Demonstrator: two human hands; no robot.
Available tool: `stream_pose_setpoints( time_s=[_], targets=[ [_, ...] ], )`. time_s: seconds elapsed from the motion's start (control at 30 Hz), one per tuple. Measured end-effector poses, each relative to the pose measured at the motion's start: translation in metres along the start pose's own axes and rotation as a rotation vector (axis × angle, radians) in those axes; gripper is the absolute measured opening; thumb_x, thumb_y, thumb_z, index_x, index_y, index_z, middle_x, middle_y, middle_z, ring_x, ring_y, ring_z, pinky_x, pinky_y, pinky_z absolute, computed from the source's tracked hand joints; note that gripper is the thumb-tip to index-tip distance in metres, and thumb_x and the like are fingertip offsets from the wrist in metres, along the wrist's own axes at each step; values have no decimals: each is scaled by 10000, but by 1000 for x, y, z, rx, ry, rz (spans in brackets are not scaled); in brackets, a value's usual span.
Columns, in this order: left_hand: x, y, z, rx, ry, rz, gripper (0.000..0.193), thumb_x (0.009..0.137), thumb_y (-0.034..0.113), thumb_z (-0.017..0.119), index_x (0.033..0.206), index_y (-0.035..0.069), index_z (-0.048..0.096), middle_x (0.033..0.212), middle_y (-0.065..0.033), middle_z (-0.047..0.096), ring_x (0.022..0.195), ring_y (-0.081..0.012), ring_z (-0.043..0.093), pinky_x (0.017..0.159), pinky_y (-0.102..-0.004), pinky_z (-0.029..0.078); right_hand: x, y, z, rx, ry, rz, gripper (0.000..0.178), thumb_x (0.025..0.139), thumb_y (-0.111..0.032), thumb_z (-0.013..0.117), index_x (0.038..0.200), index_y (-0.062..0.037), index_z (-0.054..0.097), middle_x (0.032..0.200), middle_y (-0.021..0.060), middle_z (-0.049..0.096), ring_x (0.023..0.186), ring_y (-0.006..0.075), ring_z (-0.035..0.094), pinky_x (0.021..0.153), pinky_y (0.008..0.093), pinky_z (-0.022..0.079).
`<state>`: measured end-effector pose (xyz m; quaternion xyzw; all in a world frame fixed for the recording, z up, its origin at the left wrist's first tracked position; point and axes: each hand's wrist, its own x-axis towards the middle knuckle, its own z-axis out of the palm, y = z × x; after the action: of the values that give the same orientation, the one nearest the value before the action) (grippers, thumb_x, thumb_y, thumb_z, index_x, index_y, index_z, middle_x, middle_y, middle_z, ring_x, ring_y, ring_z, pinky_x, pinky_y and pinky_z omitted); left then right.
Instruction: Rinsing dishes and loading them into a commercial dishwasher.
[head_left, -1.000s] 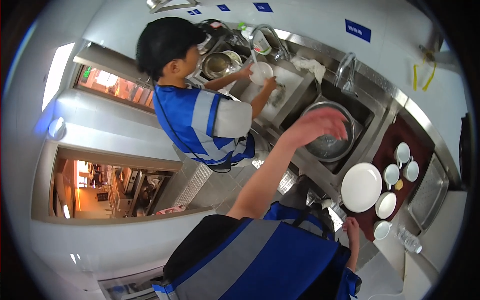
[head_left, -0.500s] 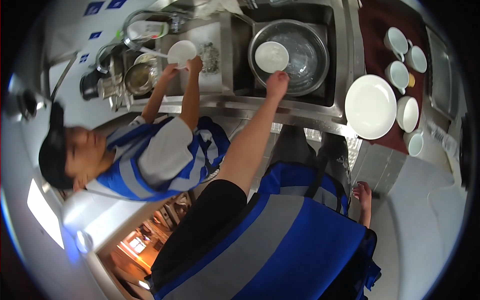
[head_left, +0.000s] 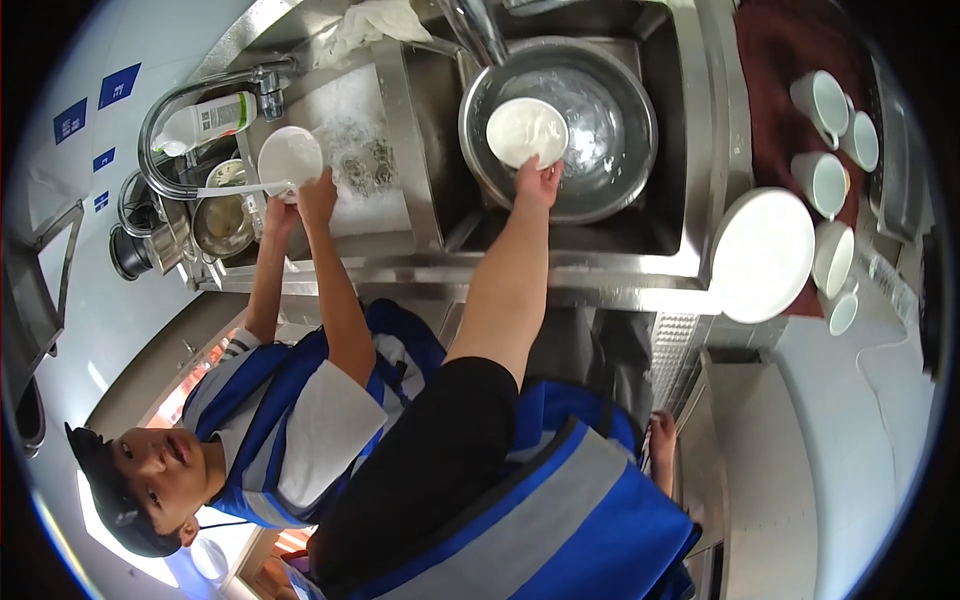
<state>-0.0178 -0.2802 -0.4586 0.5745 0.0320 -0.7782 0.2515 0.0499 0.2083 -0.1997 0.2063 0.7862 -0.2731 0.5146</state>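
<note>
My left hand (head_left: 540,183) grips the near edge of a round white bowl (head_left: 526,132), thumb and fingers at its rim. The bowl is over or in a large steel basin (head_left: 640,130) that stands in the right sink; the basin's bottom looks wet and shiny. A steel faucet spout (head_left: 474,30) reaches over the basin's far side. My right hand (head_left: 662,438) hangs low beside my body, away from the sink, with its loosely bent fingers partly showing and nothing visible in it.
A co-worker at left holds another white bowl (head_left: 291,160) under a thin water stream, beside the foamy left sink (head_left: 335,105). A large white plate (head_left: 763,255) and several pale cups (head_left: 820,105) lie on a dark red cloth (head_left: 775,60) at right.
My left hand and the bowl have shifted left within the basin. The whole view has turned and moved somewhat, bringing the faucet into sight. The co-worker's bowl has tilted under the water.
</note>
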Motion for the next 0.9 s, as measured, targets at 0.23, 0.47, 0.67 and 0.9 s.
stream_pose_setpoints(
  time_s=[0.23,0.47,0.67,0.9],
  targets=[
    [-8,11,13,349,28,273,275,800,-21,453,1067,-81,426,973,-211,541,737,-290,613,646,-359,542,1,-23,-5,275,-59,136,201,855,-184,478,991,-55,549,741,23,568,647,96,544,554,221,439],
    [-16,63,30,1769,154,719,286,703,116,493,910,-58,586,886,-273,590,879,-380,578,788,-428,461,12,-65,-2,270,-113,73,214,834,-163,469,989,-41,551,727,25,563,645,97,547,583,232,454],
    [-29,31,44,1128,-132,-118,371,730,-36,453,1092,-116,441,976,-226,576,766,-352,629,662,-359,561,0,-47,-10,342,-16,94,212,829,-154,465,981,-44,562,733,34,572,665,113,558,592,237,461],
    [-31,-10,33,467,-399,-75,394,785,-14,466,1171,-27,390,1088,-189,527,949,-306,578,821,-406,505,-14,-42,-5,330,-6,140,209,846,-174,486,997,-49,557,766,46,587,684,115,562,606,243,463]
  ],
)
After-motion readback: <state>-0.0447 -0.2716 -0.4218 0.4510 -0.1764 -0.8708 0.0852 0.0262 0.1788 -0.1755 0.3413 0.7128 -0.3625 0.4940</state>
